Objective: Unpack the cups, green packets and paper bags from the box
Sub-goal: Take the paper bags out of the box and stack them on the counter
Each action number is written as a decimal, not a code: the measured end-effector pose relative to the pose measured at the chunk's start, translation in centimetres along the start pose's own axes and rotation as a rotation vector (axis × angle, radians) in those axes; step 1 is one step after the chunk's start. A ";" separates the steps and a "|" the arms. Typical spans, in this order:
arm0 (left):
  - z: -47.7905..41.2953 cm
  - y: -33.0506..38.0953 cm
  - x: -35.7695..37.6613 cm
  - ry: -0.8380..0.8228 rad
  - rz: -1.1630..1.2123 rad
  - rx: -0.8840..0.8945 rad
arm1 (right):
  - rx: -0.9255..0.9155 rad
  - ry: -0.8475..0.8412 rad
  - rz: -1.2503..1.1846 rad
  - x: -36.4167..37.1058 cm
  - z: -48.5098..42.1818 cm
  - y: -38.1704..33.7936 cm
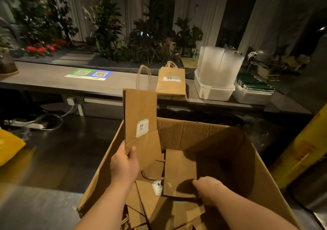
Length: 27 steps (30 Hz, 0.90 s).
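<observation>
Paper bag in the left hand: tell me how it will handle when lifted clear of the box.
Probably light: the left hand holds the paper bag upright by its lower edge. Fairly stiff while folded flat, since it stands unsupported. Its thin handle looks floppy and may snag.

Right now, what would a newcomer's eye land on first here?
The left hand holds a flat paper bag upright over the open cardboard box, while the right hand grips a second bag inside it. Behind, the counter carries stacked bags, clear cups in a white tub and green packets.
</observation>
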<state>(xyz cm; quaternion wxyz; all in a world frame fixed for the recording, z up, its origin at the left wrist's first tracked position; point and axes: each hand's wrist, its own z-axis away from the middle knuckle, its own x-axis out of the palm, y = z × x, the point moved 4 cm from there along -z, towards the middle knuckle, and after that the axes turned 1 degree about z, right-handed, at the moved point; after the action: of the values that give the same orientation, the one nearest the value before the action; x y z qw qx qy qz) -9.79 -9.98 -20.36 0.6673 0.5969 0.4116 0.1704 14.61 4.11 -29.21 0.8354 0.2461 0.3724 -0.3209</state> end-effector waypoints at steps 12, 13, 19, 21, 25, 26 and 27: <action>-0.1 -0.6 -0.7 0.105 -0.028 -0.115 | 0.068 0.608 -0.688 -10.5 9.2 6.3; -0.1 -0.7 -0.8 0.112 -0.008 -0.136 | 0.028 0.629 -0.828 -11.3 9.9 6.8; 0.7 -0.3 0.1 -0.097 0.365 -0.322 | -0.251 0.505 -1.720 -11.0 9.8 4.8; 1.3 0.1 0.7 -0.218 0.445 -0.369 | -0.247 0.457 -1.856 -10.0 8.4 3.2; 2.4 0.8 1.5 -0.456 0.427 -0.264 | -0.153 0.424 -1.875 -8.6 5.8 0.3; 2.5 0.7 1.6 -0.471 0.469 -0.279 | -0.093 0.458 -1.870 -8.3 5.4 0.1; 2.5 0.6 1.6 -0.489 0.531 -0.312 | -0.042 0.490 -1.864 -7.9 4.6 -0.2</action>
<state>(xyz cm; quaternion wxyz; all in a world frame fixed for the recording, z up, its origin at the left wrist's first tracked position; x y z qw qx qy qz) -6.76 -10.31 -20.44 0.7611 0.5970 0.0406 0.2505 12.55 3.73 -20.31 0.1481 -0.1035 0.5881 -0.7884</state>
